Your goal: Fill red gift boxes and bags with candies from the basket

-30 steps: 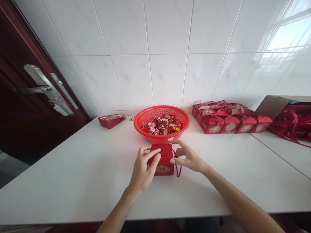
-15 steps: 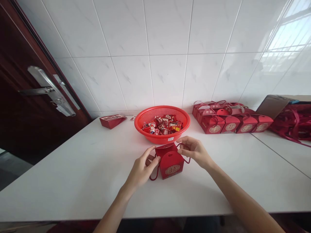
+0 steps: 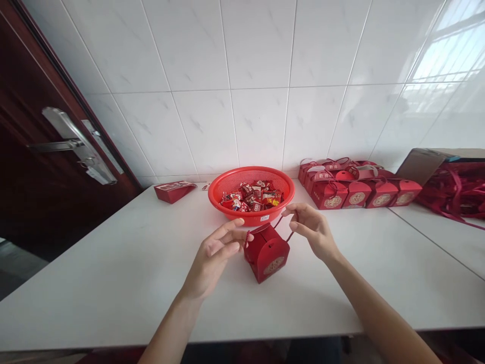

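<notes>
Right hand point(image 3: 314, 231) holds cord point(image 3: 290, 236); left hand point(image 3: 212, 257) beside box point(image 3: 267, 253)

- Box point(image 3: 273, 260): thin card, smooth, low sheen.
- Cord handles point(image 3: 290, 236): textile-like, matt.
- Basket point(image 3: 240, 217): red plastic, glossy rim, perforated wall.
- Sweet wrappers point(image 3: 255, 198): film-like, crinkled, shiny.
- Worktop point(image 3: 132, 283): smooth, white, faint sheen.
- Wall tiles point(image 3: 261, 45): glazed, marble-veined, mirror-like at right.
- Door point(image 3: 22, 192): dark, wood-like, satin.
- Door handle point(image 3: 62, 145): silvery metal, polished.
- Grouped boxes point(image 3: 356, 194): card, smooth.

Table point(image 3: 113, 273): we can pass lower left.
Basket point(image 3: 240, 218): blocks us at centre.
Boxes point(image 3: 355, 190): block us centre right.
</notes>
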{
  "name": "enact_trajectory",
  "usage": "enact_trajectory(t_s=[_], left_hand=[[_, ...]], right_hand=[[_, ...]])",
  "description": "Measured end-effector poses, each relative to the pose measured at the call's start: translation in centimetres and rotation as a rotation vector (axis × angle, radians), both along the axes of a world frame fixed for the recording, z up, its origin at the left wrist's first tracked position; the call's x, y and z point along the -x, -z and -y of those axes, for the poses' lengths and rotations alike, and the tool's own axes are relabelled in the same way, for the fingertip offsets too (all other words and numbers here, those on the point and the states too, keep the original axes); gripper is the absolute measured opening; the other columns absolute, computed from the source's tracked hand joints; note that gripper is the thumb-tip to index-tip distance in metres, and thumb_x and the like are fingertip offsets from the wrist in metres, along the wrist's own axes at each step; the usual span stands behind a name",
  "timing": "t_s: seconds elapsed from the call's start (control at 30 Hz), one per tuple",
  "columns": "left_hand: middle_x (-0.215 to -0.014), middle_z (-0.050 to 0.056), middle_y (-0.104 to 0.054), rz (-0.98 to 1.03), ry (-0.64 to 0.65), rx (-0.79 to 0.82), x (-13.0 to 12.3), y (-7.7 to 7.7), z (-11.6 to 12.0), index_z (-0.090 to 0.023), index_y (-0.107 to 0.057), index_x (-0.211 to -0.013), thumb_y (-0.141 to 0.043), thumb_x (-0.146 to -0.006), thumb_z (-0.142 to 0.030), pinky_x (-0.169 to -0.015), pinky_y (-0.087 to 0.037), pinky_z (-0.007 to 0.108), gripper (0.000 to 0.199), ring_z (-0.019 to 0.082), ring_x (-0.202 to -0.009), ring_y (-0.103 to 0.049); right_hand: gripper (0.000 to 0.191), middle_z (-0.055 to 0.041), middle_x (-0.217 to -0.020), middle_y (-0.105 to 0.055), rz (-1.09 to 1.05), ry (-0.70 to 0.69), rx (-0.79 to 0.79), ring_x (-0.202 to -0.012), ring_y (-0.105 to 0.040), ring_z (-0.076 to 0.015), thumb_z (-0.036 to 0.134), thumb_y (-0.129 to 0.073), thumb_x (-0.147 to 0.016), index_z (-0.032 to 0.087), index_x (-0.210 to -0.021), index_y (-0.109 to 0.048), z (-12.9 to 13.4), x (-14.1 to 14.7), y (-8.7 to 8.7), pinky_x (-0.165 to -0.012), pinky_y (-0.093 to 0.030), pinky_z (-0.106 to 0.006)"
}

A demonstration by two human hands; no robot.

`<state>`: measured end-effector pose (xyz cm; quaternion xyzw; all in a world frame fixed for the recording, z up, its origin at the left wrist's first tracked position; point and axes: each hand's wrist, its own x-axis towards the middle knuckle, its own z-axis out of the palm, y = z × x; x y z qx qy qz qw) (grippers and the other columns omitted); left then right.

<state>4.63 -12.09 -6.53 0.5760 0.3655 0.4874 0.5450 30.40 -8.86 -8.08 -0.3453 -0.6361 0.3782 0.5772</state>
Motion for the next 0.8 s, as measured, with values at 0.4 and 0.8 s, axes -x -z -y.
enact_trajectory(t_s=[0.4,0.8], left_hand=[[-0.140,0.015,-0.062,-0.029,0.168,-0.099,-3.6,-0.1,0.8,-0.020,-0.062,-0.132,-0.073,-0.085,-0.034,-0.109,-0.050,0.046,0.051,0.031,-0.126,-0.061],[-0.149,0.009,-0.055,-0.129,0.188,-0.236,-5.2,1.5,0.2,-0.025,-0.056,-0.142,-0.070,-0.089,-0.032,-0.118,-0.041,0.043,0.055,0.029,-0.138,-0.050]], right_hand=[[0.031,-0.0055,-0.097,-0.070,0.296,0.065,-0.311,-0.078,-0.062,-0.0186,0.038,-0.073,-0.085,0.024,-0.111,-0.064,1.7,1.6,0.2,-0.071,-0.054,-0.034],[0.023,-0.0014,-0.085,-0.069,0.376,0.405,-0.542,-0.074,-0.063,-0.0160,0.009,-0.051,-0.090,0.025,-0.101,-0.063,1.0,1.9,1.2,-0.068,-0.054,-0.030]])
